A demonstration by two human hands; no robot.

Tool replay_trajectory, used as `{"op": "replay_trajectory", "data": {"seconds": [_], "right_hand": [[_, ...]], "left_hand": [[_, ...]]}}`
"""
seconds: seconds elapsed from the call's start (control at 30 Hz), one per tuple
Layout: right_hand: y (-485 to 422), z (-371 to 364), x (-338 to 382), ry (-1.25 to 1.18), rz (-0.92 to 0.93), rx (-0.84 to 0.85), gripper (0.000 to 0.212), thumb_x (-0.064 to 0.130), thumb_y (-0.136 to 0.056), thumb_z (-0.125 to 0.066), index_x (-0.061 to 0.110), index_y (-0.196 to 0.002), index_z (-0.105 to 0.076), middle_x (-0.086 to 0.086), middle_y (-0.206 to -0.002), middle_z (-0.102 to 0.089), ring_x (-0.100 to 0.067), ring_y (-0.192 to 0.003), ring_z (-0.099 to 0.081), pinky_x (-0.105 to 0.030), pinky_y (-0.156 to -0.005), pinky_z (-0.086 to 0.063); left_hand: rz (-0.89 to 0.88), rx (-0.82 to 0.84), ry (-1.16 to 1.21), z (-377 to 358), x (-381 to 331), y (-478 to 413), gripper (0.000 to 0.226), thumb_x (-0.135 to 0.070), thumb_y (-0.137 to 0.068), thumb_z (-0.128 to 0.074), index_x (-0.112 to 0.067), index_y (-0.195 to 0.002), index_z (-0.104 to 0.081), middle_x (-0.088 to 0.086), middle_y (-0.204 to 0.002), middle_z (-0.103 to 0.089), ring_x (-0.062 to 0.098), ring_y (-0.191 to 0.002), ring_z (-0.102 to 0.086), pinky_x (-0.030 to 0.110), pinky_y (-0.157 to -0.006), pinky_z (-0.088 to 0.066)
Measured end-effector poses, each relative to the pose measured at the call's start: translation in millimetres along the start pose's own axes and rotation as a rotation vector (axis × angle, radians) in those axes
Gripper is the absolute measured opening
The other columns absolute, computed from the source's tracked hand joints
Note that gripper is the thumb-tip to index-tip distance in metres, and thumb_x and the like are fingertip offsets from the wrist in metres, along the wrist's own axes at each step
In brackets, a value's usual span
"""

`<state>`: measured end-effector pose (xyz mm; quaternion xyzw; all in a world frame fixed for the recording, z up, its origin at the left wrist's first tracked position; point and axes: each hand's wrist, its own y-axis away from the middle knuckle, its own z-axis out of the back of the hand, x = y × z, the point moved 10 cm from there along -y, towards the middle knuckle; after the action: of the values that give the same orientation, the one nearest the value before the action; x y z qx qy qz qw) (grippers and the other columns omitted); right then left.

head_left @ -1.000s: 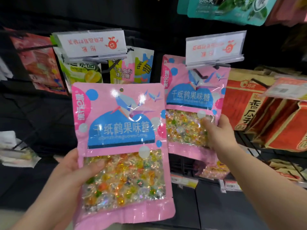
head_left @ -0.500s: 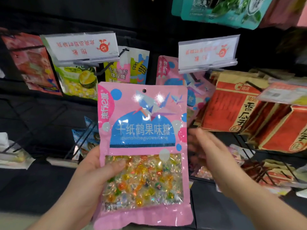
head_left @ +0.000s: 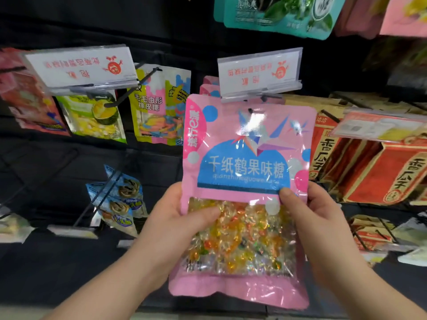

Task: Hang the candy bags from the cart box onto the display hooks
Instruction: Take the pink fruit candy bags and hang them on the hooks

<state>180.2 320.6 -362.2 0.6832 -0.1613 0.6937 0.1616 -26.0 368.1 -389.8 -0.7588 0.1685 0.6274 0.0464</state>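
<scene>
Bag [head_left: 245, 162], pink, was held upright directly below the tag [head_left: 258, 72], its top edge just under the tag's holder. The left hand [head_left: 175, 218] gripped the bag's left edge, thumb pressed on the clear window, fingers behind. The right hand [head_left: 309, 215] pinched the right edge, thumb on the front. Whether the hole sat on a hook could not be told. More pink bags [head_left: 208, 87] hung below-left of the tag, red packs [head_left: 374, 176] below-right.
</scene>
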Motion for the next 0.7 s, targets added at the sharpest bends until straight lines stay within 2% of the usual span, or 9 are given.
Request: {"op": "replay_trajectory", "data": {"seconds": [0.13, 0.33, 0.47, 0.57, 0.7], "right_hand": [[-6, 7, 7, 0.038, 0.027, -0.018, 0.013, 0.020, -0.090, -0.060, 0.018, -0.101, -0.067, -0.014, -0.096, -0.073, -0.026, -0.080, -0.065, -0.039, -0.069, -0.051], [-7, 14, 6, 0.041, -0.005, -0.033, 0.014, 0.020, -0.091, -0.060, 0.018, -0.103, -0.066, -0.011, -0.097, -0.074, -0.031, -0.088, -0.069, -0.046, -0.078, -0.053], [-5, 12, 5, 0.009, -0.013, -0.006, 0.016, 0.017, -0.090, -0.060, 0.017, -0.105, -0.066, -0.005, -0.093, -0.076, -0.020, -0.081, -0.071, -0.032, -0.067, -0.056], [-3, 8, 3, -0.036, -0.027, 0.018, 0.017, 0.015, -0.089, -0.059, 0.014, -0.105, -0.065, -0.009, -0.092, -0.075, -0.024, -0.079, -0.069, -0.037, -0.067, -0.054], [-2, 7, 1, -0.042, -0.030, 0.031, 0.017, 0.015, -0.089, -0.059, 0.015, -0.104, -0.066, -0.004, -0.091, -0.076, -0.019, -0.079, -0.071, -0.031, -0.064, -0.054]], "left_hand": [[0.007, -0.011, -0.023, -7, -3, -6, 0.034, -0.003, -0.079, -0.070, -0.020, -0.107, -0.061, 0.001, -0.090, -0.076, 0.018, -0.080, -0.074, 0.025, -0.057, -0.058], [0.004, 0.007, 0.002, -16, -3, -9, 0.034, 0.000, -0.079, -0.068, -0.017, -0.107, -0.060, 0.000, -0.087, -0.076, 0.014, -0.076, -0.074, 0.019, -0.053, -0.054], [0.016, -0.018, 0.003, -13, 1, -8, 0.034, 0.002, -0.079, -0.067, -0.017, -0.107, -0.061, 0.003, -0.089, -0.076, 0.017, -0.078, -0.074, 0.022, -0.055, -0.056], [0.012, -0.040, -0.007, -9, 2, -7, 0.035, 0.003, -0.079, -0.067, -0.019, -0.106, -0.062, 0.003, -0.089, -0.076, 0.019, -0.081, -0.074, 0.026, -0.061, -0.057], [0.007, -0.029, 0.014, -10, 2, -4, 0.037, 0.003, -0.077, -0.068, -0.019, -0.106, -0.063, 0.003, -0.089, -0.077, 0.019, -0.082, -0.073, 0.029, -0.067, -0.057]]}}
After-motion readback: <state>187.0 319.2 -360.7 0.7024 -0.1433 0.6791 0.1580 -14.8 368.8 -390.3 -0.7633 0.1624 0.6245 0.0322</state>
